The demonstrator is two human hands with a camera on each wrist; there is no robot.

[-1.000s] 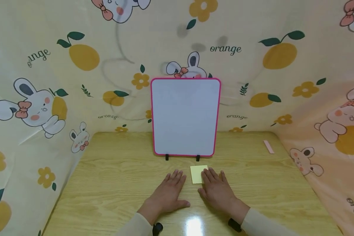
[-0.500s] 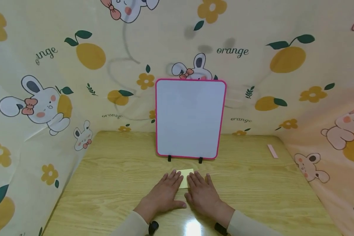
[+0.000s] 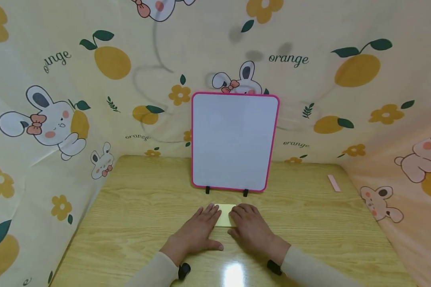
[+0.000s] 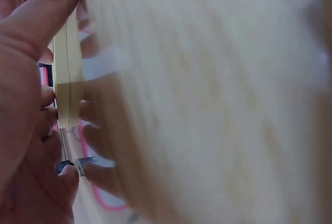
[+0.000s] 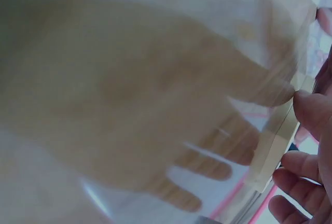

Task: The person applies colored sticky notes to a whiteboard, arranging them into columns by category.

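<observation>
On the wood-grained bench [image 3: 147,183], about midway between its left and right edges and well short of its far edge: found one pale yellow square paper pad [image 3: 225,215], lying flat. Shown in both wrist views with a visible thickness, hence judged a stack of sheets. Likely to prove light, fairly stiff as a block, soft and easily creased sheet by sheet; unlikely to slip from fingers, though liable to slide on so glossy a surface. Best taken by two opposite sides, or by one side between thumb and fingers; corners best spared as prone to bending.

At the pad's left edge: left hand [image 3: 195,231], laid palm down, fingers extended and touching, no grasp applied. At the right edge: right hand [image 3: 254,229], fingers bent with tips on the pad, thumb by the near right corner. Pinching or merely resting: cannot be told from these views.

Beyond the pad and apart from it, toward the middle of the bench's far edge: white rectangular board with magenta rim [image 3: 233,139], standing on small black feet [image 3: 207,190]. Near the bench's far right corner: narrow pale pink strip [image 3: 333,183], material not identifiable. Behind: cream printed sheeting [image 3: 201,32].
</observation>
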